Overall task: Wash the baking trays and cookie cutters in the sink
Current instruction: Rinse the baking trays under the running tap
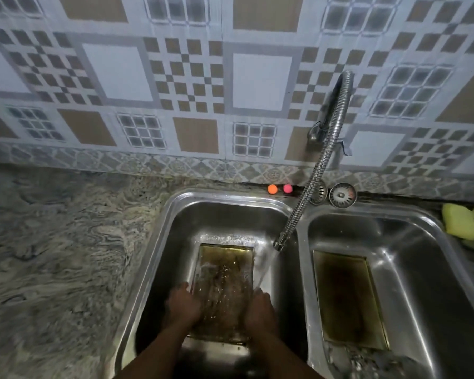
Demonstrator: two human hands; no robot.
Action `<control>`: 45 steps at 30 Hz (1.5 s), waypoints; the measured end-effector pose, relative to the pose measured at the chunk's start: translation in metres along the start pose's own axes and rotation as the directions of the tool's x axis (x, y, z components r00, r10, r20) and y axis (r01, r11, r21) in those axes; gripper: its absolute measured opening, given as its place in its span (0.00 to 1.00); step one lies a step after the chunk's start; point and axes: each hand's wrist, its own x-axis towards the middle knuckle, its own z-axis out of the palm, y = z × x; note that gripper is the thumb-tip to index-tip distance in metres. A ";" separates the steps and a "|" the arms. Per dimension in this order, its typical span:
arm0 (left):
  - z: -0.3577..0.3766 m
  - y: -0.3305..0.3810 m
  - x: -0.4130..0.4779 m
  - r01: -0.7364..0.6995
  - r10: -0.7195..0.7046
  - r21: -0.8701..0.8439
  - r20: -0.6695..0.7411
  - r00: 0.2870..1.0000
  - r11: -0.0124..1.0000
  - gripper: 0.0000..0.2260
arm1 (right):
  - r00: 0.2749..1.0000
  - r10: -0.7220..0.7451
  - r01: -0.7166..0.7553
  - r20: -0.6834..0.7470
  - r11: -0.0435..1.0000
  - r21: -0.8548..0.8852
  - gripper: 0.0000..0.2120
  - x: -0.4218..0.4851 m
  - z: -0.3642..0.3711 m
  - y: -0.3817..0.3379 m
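Note:
A brown-stained rectangular baking tray (226, 266) lies in the left basin of a steel double sink (175, 214). My left hand (182, 303) grips its left edge and my right hand (259, 310) grips its right edge. Water pours from the flexible metal tap hose (307, 192) onto the tray's right side, by my right hand, and splashes over it. A second stained baking tray (349, 299) lies flat in the right basin. No cookie cutters show.
A marbled stone counter (52, 255) stretches left of the sink. Two sink strainers (342, 195) and an orange ball (272, 189) with a pink ball (287, 188) rest at the back rim. Yellow-green sponges (461, 221) lie at the far right. A tiled wall stands behind.

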 end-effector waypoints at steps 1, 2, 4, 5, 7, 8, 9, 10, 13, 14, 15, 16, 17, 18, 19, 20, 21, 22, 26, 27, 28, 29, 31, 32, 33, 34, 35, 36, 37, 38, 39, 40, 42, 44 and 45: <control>0.002 -0.007 0.004 0.035 -0.037 0.046 0.050 0.998 0.998 0.19 | 1.000 -0.013 0.013 0.021 1.000 0.011 0.09 0.001 -0.002 0.003; 0.003 -0.014 0.007 0.044 -0.049 0.056 0.103 0.993 0.997 0.15 | 0.999 -0.027 0.025 0.047 0.999 0.025 0.08 0.002 -0.003 0.005; 0.002 -0.022 0.004 0.016 -0.022 0.046 0.135 0.991 0.999 0.13 | 0.995 -0.054 0.049 0.086 0.997 0.068 0.07 0.003 -0.005 0.010; 0.001 -0.022 0.002 0.006 -0.011 0.044 0.115 0.993 0.999 0.13 | 0.993 -0.076 0.071 0.086 0.995 0.067 0.08 0.004 -0.003 0.012; 0.001 -0.022 0.000 0.030 -0.033 0.026 0.114 0.993 0.999 0.11 | 0.992 -0.085 0.075 0.090 0.991 0.110 0.07 0.004 0.000 0.014; 0.002 -0.024 0.001 0.046 -0.049 0.027 0.119 0.992 0.999 0.10 | 0.993 -0.081 0.068 0.091 0.988 0.136 0.07 0.005 0.003 0.016; 0.001 -0.023 0.000 0.052 -0.057 0.041 0.129 0.990 0.998 0.10 | 0.992 -0.090 0.076 0.089 0.986 0.148 0.06 0.004 0.001 0.013; 0.000 -0.023 0.000 0.053 -0.060 0.054 0.134 0.989 0.997 0.09 | 0.993 -0.092 0.079 0.077 0.985 0.155 0.03 0.001 -0.004 0.010; -0.003 -0.017 -0.003 0.048 -0.051 0.032 0.132 0.990 0.998 0.11 | 0.987 -0.159 0.150 0.015 0.957 0.249 0.08 -0.011 -0.022 -0.002; -0.003 -0.015 -0.004 0.068 -0.064 -0.024 0.138 0.988 0.997 0.11 | 0.985 -0.171 0.172 -0.029 0.949 0.265 0.09 -0.016 -0.028 -0.006; -0.002 -0.012 -0.007 0.086 -0.076 -0.079 0.123 0.989 0.993 0.12 | 0.981 -0.182 0.194 -0.071 0.942 0.273 0.09 -0.021 -0.036 -0.011; -0.002 -0.009 -0.011 0.103 -0.087 -0.134 0.114 0.990 0.986 0.12 | 0.975 -0.192 0.216 -0.108 0.934 0.286 0.09 -0.021 -0.041 -0.015; -0.002 -0.006 -0.015 0.109 -0.090 -0.176 0.112 0.990 0.978 0.12 | 0.971 -0.203 0.232 -0.128 0.930 0.286 0.08 -0.022 -0.047 -0.019; -0.002 -0.004 -0.019 0.121 -0.095 -0.221 0.125 0.988 0.968 0.12 | 0.965 -0.224 0.254 -0.137 0.928 0.273 0.08 -0.020 -0.050 -0.021; -0.002 -0.002 -0.023 0.134 -0.097 -0.271 0.146 0.985 0.953 0.13 | 0.961 -0.246 0.272 -0.128 0.924 0.269 0.07 -0.021 -0.055 -0.025; -0.002 -0.001 -0.025 0.146 -0.096 -0.312 0.168 0.981 0.939 0.14 | 0.950 -0.279 0.307 -0.137 0.912 0.271 0.07 -0.021 -0.057 -0.025; -0.003 0.000 -0.027 0.152 -0.095 -0.335 0.182 0.979 0.930 0.15 | 0.937 -0.308 0.342 -0.162 0.904 0.258 0.09 -0.023 -0.060 -0.025; -0.003 0.001 -0.028 0.164 -0.101 -0.353 0.190 0.976 0.921 0.14 | 0.919 -0.343 0.382 -0.197 0.897 0.222 0.11 -0.026 -0.063 -0.026; -0.006 0.013 -0.036 0.206 -0.097 -0.496 0.237 0.967 0.843 0.07 | 0.869 -0.433 0.484 -0.239 0.843 0.234 0.25 -0.044 -0.083 -0.027; -0.008 0.018 -0.038 0.199 -0.075 -0.531 0.245 0.967 0.824 0.05 | 0.865 -0.439 0.494 -0.241 0.830 0.259 0.26 -0.047 -0.089 -0.027; -0.010 0.023 -0.038 0.177 -0.043 -0.555 0.246 0.968 0.813 0.05 | 0.860 -0.438 0.500 -0.260 0.823 0.269 0.25 -0.046 -0.094 -0.025; -0.013 0.030 -0.038 0.148 0.001 -0.581 0.249 0.969 0.801 0.08 | 0.859 -0.426 0.498 -0.283 0.821 0.277 0.21 -0.044 -0.100 -0.023; -0.022 0.045 -0.040 0.096 0.119 -0.653 0.277 0.953 0.751 0.19 | 0.884 -0.367 0.448 -0.291 0.843 0.298 0.15 -0.038 -0.111 -0.017; -0.027 0.053 -0.041 0.073 0.184 -0.681 0.298 0.937 0.728 0.25 | 0.900 -0.341 0.417 -0.272 0.855 0.306 0.14 -0.035 -0.115 -0.012; -0.031 0.062 -0.042 0.043 0.245 -0.696 0.310 0.919 0.717 0.29 | 0.906 -0.333 0.402 -0.261 0.869 0.288 0.15 -0.032 -0.118 -0.008; -0.036 0.070 -0.044 0.002 0.302 -0.697 0.314 0.900 0.717 0.32 | 0.903 -0.339 0.403 -0.264 0.881 0.246 0.15 -0.029 -0.121 -0.004; -0.038 0.075 -0.043 -0.038 0.346 -0.690 0.314 0.884 0.723 0.34 | 0.897 -0.346 0.403 -0.274 0.895 0.191 0.15 -0.026 -0.122 -0.001; -0.041 0.081 -0.044 -0.075 0.377 -0.676 0.312 0.872 0.733 0.35 | 0.896 -0.347 0.395 -0.279 0.908 0.141 0.15 -0.023 -0.123 0.002; -0.044 0.086 -0.044 -0.110 0.400 -0.659 0.307 0.863 0.744 0.36 | 0.900 -0.345 0.383 -0.266 0.918 0.106 0.15 -0.022 -0.124 0.003; -0.047 0.090 -0.043 -0.145 0.417 -0.634 0.304 0.857 0.759 0.37 | 0.911 -0.337 0.366 -0.238 0.926 0.089 0.16 -0.022 -0.124 0.004; -0.049 0.094 -0.044 -0.172 0.430 -0.610 0.306 0.850 0.774 0.38 | 0.922 -0.324 0.346 -0.212 0.935 0.079 0.17 -0.022 -0.124 0.004; -0.050 0.097 -0.046 -0.185 0.433 -0.595 0.306 0.848 0.782 0.37 | 0.929 -0.314 0.332 -0.197 0.941 0.062 0.18 -0.022 -0.122 0.004; -0.052 0.102 -0.053 -0.198 0.430 -0.590 0.283 0.857 0.783 0.34 | 0.920 -0.347 0.336 -0.185 0.938 -0.086 0.22 -0.021 -0.119 0.002; -0.052 0.103 -0.061 -0.204 0.424 -0.581 0.271 0.864 0.788 0.32 | 0.885 -0.455 0.417 -0.100 0.869 -0.267 0.24 -0.022 -0.116 -0.008; -0.050 0.101 -0.063 -0.202 0.423 -0.581 0.273 0.864 0.789 0.32 | 0.856 -0.516 0.489 -0.037 0.830 -0.270 0.22 -0.023 -0.116 -0.014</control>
